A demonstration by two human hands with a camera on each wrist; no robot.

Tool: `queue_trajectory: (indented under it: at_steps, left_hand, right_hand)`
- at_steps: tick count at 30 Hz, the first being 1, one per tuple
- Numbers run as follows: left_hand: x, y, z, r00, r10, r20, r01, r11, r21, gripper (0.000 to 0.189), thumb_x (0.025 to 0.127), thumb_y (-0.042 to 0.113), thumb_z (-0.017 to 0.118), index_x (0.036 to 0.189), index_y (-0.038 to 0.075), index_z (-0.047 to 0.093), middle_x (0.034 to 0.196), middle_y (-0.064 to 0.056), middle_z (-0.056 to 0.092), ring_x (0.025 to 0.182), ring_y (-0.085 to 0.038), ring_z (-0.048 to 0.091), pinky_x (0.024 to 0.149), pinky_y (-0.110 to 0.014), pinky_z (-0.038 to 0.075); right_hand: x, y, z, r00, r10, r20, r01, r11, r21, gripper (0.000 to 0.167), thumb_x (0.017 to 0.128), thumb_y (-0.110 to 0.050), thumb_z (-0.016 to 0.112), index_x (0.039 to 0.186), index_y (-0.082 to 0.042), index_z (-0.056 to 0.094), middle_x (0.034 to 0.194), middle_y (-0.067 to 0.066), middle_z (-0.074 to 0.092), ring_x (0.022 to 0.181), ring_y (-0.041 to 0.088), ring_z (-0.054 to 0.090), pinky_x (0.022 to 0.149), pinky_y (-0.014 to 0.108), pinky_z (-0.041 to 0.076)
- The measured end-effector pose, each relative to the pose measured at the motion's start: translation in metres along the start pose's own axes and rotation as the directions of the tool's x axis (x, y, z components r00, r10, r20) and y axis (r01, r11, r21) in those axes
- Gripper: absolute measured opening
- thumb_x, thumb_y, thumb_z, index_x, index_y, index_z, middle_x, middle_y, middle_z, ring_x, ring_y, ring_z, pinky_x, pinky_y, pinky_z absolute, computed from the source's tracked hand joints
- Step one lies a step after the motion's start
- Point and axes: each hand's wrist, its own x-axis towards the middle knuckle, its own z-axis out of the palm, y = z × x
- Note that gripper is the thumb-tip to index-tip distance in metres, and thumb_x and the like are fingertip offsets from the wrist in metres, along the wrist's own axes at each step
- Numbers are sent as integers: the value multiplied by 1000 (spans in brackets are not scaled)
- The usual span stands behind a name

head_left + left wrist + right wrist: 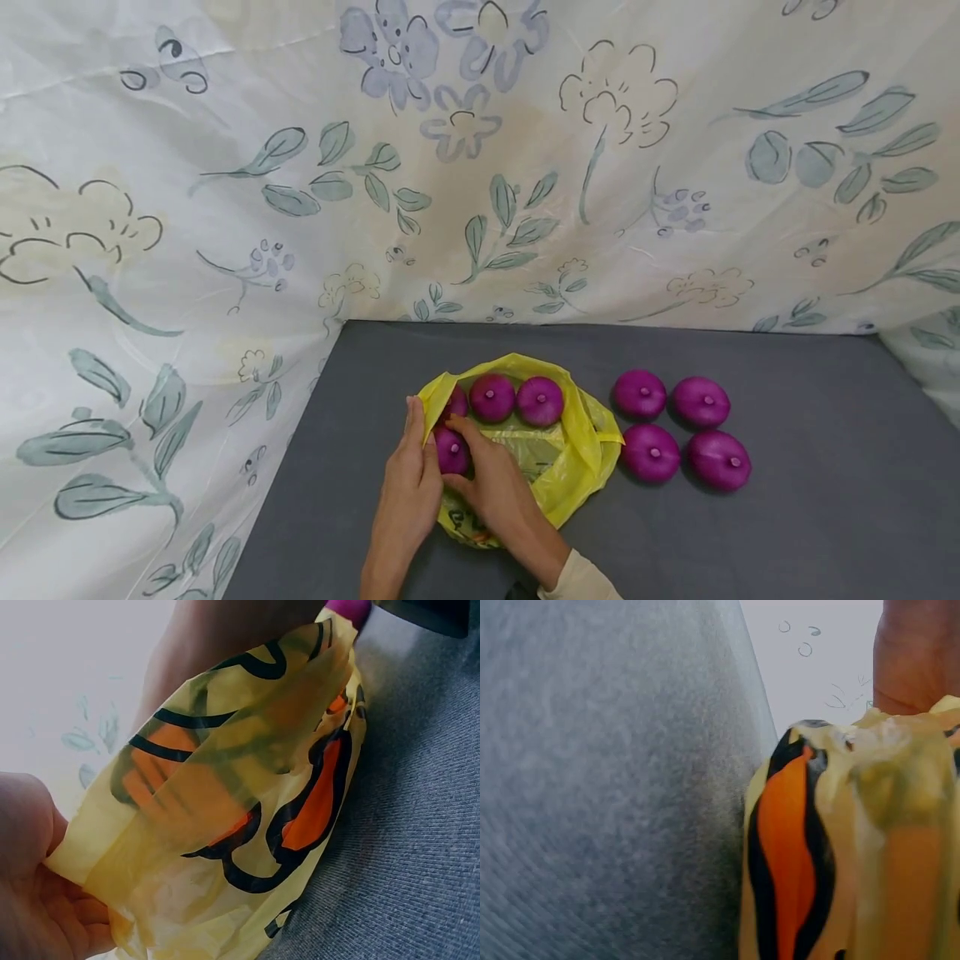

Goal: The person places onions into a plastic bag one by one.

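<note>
A yellow plastic bag (592,467) lies open-mouthed on the table with several red onions (540,401) inside, most along its back and left side. My left hand (408,479) holds the bag's left rim; in the left wrist view the left hand (45,892) has the thin plastic between thumb and curled fingers. Reaching into the bag, my right hand (498,483) has thumb and fingers around a red onion (452,450) at the left wall. Printed black and orange marks cover the bag (810,847) in the right wrist view, where it hides most of that hand.
Several more red onions (654,452) sit close together on the table just right of the bag. The dark grey tabletop (840,500) runs back to a floral cloth (480,208), which hangs behind and along the left side.
</note>
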Motion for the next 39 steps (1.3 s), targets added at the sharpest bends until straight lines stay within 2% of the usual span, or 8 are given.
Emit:
queue_trajectory:
  at_steps: [5, 15, 27, 34, 37, 39]
  left_hand:
    - [0, 0, 1, 1000, 2, -1, -2, 1000, 1, 62, 115, 15, 42, 170, 17, 13, 175, 0, 9, 160, -20, 18, 126, -51, 25]
    - [2, 2, 1, 999, 35, -1, -35, 999, 9, 64, 115, 16, 45, 170, 18, 12, 175, 0, 10, 159, -21, 21, 125, -52, 28]
    - [1, 3, -2, 999, 38, -3, -38, 999, 4, 64, 115, 13, 44, 170, 16, 12, 175, -1, 10, 159, -22, 21, 125, -52, 28]
    - [0, 2, -3, 999, 40, 1, -40, 999, 10, 65, 115, 13, 43, 170, 19, 9, 176, 0, 7, 158, -24, 23, 123, -55, 32]
    - [-1, 2, -4, 999, 36, 3, -36, 999, 14, 64, 115, 14, 42, 170, 18, 8, 176, -1, 6, 159, -24, 21, 124, -55, 29]
    - [-2, 1, -4, 999, 39, 1, -39, 999, 16, 64, 115, 14, 42, 170, 17, 8, 176, -1, 6, 159, -24, 19, 125, -54, 26]
  right_hand:
    - [-3, -1, -1, 1000, 8, 0, -8, 1000, -11, 75, 85, -20, 92, 150, -12, 55, 129, 10, 74, 114, 21, 72, 93, 42, 60]
    - [-7, -1, -14, 995, 101, 2, -101, 995, -20, 85, 85, -29, 91, 155, -6, 49, 138, 15, 68, 119, 28, 70, 95, 46, 59]
    - [-6, -1, -17, 994, 106, 41, -105, 994, -15, 80, 87, -29, 89, 153, -4, 51, 134, 15, 71, 116, 26, 71, 93, 44, 60]
    - [-6, -7, -42, 992, 123, -18, -123, 992, -14, 81, 90, -38, 85, 156, -9, 49, 133, 14, 72, 114, 29, 73, 92, 44, 61]
    - [-7, -10, -59, 990, 121, -75, -123, 992, -21, 78, 92, -40, 84, 157, -11, 50, 138, 13, 70, 119, 31, 71, 96, 48, 59]
    - [-8, -11, -72, 985, 114, -131, -118, 993, -22, 75, 93, -40, 83, 156, -12, 51, 136, 13, 71, 117, 32, 72, 93, 48, 60]
